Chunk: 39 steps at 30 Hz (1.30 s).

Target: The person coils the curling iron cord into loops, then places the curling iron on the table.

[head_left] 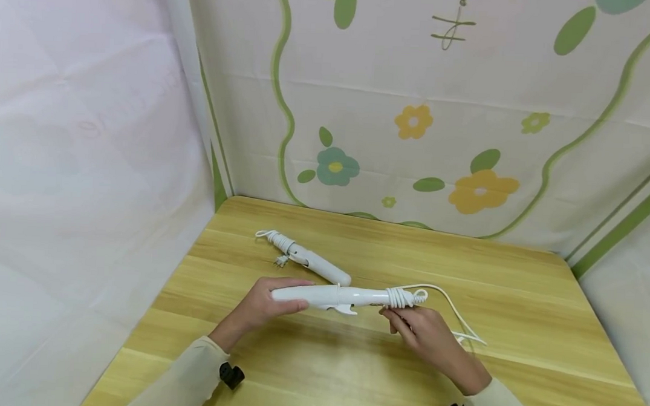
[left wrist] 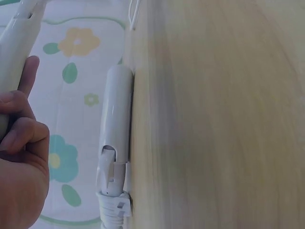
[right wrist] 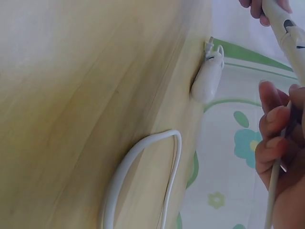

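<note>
My left hand point(head_left: 263, 300) grips the smooth, wide end of a white curling iron point(head_left: 312, 295), held level above the table. A small lever juts from its underside. White cord point(head_left: 399, 298) is wound in several turns around its narrow right end. Under that end, my right hand point(head_left: 425, 333) pinches the cord, whose strand point(right wrist: 273, 191) runs through its curled fingers in the right wrist view. Just behind lies a second white curling iron point(head_left: 322, 266), its cord wound round the far left end and its plug point(head_left: 281, 261) beside it.
A loose loop of white cord point(head_left: 451, 305) lies on the wooden table point(head_left: 350, 380) to the right. Flower-printed cloth point(head_left: 372, 126) hangs along the table's back edge, and a pale cloth wall point(head_left: 86, 174) stands at the left.
</note>
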Each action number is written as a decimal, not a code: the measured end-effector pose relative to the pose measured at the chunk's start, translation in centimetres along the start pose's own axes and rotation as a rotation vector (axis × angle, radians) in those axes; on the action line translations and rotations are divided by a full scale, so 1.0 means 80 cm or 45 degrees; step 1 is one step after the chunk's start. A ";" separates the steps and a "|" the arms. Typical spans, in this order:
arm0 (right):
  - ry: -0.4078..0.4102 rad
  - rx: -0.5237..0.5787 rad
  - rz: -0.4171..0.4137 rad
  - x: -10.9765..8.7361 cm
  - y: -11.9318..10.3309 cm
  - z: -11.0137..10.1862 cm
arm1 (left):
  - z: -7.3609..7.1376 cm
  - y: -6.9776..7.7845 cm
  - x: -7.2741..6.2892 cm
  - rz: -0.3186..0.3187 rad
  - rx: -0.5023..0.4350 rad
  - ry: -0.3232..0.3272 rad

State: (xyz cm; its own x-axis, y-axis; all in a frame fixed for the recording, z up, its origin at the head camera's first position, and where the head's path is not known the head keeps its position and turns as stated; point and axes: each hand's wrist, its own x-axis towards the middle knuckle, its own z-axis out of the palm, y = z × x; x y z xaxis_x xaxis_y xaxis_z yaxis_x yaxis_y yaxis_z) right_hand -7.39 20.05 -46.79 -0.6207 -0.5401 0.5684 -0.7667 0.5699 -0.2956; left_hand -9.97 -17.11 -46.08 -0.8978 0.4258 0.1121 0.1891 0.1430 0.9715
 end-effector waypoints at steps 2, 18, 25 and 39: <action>0.010 -0.042 0.021 -0.001 -0.001 0.000 | 0.001 0.000 0.001 0.019 0.009 0.015; 0.114 -0.205 -0.103 -0.011 0.011 -0.031 | -0.017 0.000 0.000 -0.022 0.320 0.301; 0.195 -0.199 -0.245 0.003 0.018 -0.040 | -0.015 -0.004 -0.005 -0.055 0.345 0.035; 0.079 -0.028 -0.173 0.012 0.032 -0.030 | -0.013 0.003 -0.013 0.017 0.250 -0.318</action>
State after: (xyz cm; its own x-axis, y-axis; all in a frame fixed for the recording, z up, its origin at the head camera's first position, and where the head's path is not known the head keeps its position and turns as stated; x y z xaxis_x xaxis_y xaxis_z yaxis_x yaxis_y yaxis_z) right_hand -9.55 22.52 -45.18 -0.4998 -0.5741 0.6486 -0.8386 0.5082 -0.1964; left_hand -9.39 -18.49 -45.74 -0.7738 0.6318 0.0464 0.2955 0.2952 0.9086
